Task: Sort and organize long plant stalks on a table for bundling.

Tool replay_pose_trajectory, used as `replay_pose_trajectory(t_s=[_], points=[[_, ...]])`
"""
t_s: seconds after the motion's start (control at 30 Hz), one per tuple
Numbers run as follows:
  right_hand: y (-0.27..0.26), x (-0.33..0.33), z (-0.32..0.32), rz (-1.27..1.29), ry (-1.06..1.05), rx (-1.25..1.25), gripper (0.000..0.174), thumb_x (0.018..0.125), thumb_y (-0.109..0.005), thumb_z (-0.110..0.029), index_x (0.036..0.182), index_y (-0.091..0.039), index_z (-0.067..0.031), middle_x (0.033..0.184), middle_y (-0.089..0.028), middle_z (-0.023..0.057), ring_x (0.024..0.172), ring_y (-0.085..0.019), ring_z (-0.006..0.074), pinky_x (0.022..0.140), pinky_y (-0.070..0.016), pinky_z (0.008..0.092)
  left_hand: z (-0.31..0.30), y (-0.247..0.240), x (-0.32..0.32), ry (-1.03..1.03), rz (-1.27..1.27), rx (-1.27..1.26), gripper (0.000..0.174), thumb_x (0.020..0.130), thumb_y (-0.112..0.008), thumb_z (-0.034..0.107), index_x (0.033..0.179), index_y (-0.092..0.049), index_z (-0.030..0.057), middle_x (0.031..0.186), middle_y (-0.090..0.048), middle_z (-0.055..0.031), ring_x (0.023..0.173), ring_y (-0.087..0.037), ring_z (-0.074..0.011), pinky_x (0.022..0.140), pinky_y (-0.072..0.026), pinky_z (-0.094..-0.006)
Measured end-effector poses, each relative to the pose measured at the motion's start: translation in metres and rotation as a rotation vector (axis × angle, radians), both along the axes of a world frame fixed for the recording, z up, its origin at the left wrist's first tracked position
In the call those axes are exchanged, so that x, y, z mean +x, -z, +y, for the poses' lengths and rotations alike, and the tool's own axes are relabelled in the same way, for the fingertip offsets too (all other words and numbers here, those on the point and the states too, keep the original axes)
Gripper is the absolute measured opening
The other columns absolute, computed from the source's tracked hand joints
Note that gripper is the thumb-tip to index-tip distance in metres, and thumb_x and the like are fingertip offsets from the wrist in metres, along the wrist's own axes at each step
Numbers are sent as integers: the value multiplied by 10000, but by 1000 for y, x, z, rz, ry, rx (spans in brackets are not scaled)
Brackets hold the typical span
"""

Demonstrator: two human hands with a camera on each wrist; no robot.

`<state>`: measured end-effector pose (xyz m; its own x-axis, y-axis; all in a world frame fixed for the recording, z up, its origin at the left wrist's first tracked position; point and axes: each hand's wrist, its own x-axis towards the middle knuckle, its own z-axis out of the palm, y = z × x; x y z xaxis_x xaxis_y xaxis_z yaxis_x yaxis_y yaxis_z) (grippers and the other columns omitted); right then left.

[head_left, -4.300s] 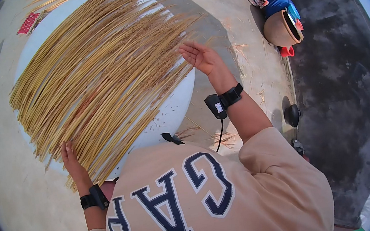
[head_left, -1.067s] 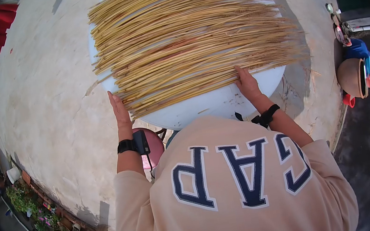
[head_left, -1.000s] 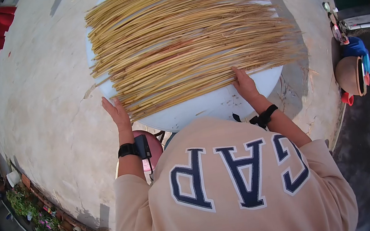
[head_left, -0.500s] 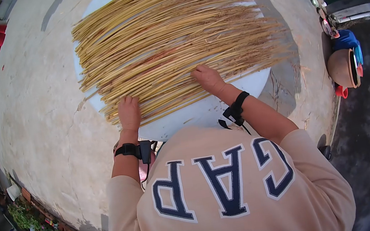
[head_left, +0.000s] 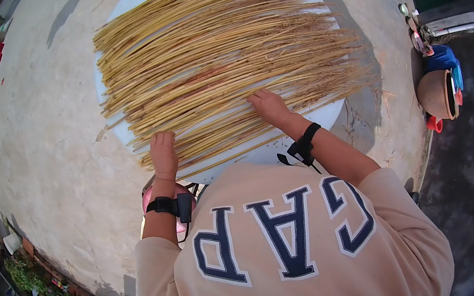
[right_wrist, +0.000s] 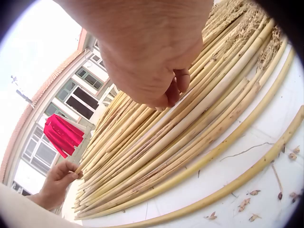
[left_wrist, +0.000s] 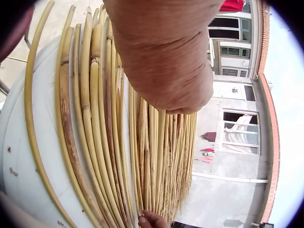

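Note:
Long dry straw-coloured stalks [head_left: 196, 63] with brushy seed heads lie side by side across a round white table [head_left: 210, 172]. In the head view my left hand [head_left: 163, 153] is at their cut ends on the near side, fingers bent down. The right wrist view shows that left hand [right_wrist: 56, 184] pinching a stalk end between thumb and fingers. Further right along the stalks, my right hand [head_left: 269, 106] has its fingers curled down at them; its fingertips [right_wrist: 175, 91] pinch among the stalks in the right wrist view. Several nearer stalks [head_left: 218, 138] lie apart, toward my body.
A pink stool [head_left: 186, 192] stands under the table's near left edge. Bits of chaff [right_wrist: 243, 205] are scattered on the tabletop. To the right on the ground are a clay pot [head_left: 437, 96] and a red mug [head_left: 434, 124]. Potted plants [head_left: 32, 277] line the lower left.
From flat beside the stalks' near edge, both hands have moved onto the stalks and curled their fingers. A gap has opened between the nearest stalks and the rest.

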<state>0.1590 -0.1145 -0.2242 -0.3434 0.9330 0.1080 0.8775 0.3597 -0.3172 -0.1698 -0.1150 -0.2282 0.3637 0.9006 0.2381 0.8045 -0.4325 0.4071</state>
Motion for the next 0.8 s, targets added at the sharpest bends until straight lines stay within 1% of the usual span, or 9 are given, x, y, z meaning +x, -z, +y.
replay_pose_trajectory(t_s=[0.1,0.17,0.27,0.4,0.47,0.5,0.6,0.67,0.8], points=[[0,-3,8,-8,51,2,188,678,-533,-12,851,-564,-81,812,-511,81,861,-516,264,695,-471,357,35,-18,-1,-30,-34,87,190,662,-516,0,842,-543,53,853,-532,-108,892,-489,-299,778,-415,-371],[-1,-7,12,-48,62,-32,207,677,-533,-9,865,-569,-87,818,-509,81,872,-512,261,696,-471,359,54,-22,-4,-44,91,199,213,687,-520,1,894,-551,45,956,-537,-132,974,-475,-327,833,-404,-386],[3,-11,17,-48,58,40,187,681,-535,-14,848,-563,-92,825,-506,80,884,-507,259,688,-471,357,60,-24,-2,-87,104,183,228,704,-528,-13,922,-561,46,1021,-527,-147,1029,-456,-346,869,-388,-398],[5,-14,19,-45,87,146,75,716,-557,-71,784,-558,-101,793,-505,52,814,-529,246,649,-481,354,43,-32,1,-97,1,151,226,708,-545,-23,919,-569,56,1001,-540,-136,1009,-470,-339,858,-395,-397],[0,-15,15,55,15,52,75,697,-548,-61,763,-547,-97,763,-506,61,794,-531,248,630,-478,345,24,-28,-2,-36,-95,83,225,683,-560,-29,888,-576,60,919,-560,-113,947,-506,-307,810,-423,-381],[-3,-16,12,54,16,51,75,697,-548,-61,763,-547,-97,763,-506,61,794,-531,248,630,-478,345,15,-26,-3,-36,-96,81,225,683,-560,-29,888,-576,60,919,-560,-113,947,-506,-307,810,-423,-381],[-3,-18,7,78,-122,-1,45,684,-556,-76,719,-541,-101,734,-506,56,744,-532,242,612,-480,342,-10,-21,-7,47,-99,-22,185,700,-567,-21,864,-590,62,857,-579,-90,877,-536,-282,749,-445,-362],[5,-18,6,14,-173,36,33,671,-557,-93,690,-532,-101,726,-504,54,742,-529,235,628,-475,339,-23,-20,-6,102,-81,-35,196,648,-566,-29,817,-590,66,790,-561,-74,851,-537,-256,716,-456,-343],[6,-23,6,-100,-308,101,34,666,-553,-113,689,-531,-101,719,-499,47,754,-529,227,648,-467,332,-36,-17,-11,93,-85,-44,195,649,-562,-28,815,-594,69,788,-562,-73,861,-536,-257,721,-458,-341]])
